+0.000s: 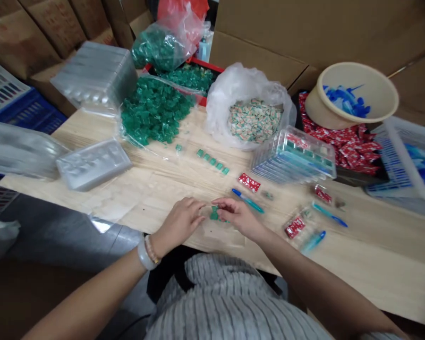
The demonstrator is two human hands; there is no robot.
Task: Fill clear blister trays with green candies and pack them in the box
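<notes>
My left hand (180,222) and my right hand (238,215) meet near the front edge of the wooden table (375,255). Both pinch a small green packet (214,213) held between their fingertips, over what looks like a clear plastic piece lying on the table. A short row of green packets (212,161) lies farther back. A blue pen (248,200) and a red sachet (249,182) lie just right of my right hand.
A pile of green packets in a clear bag (152,111), a white bag of pale sachets (255,120), stacked clear trays (293,156), empty trays (92,163), a beige basin (354,94) over red sachets (354,146), white baskets (407,160), more pens (329,215) and cardboard boxes surround the table.
</notes>
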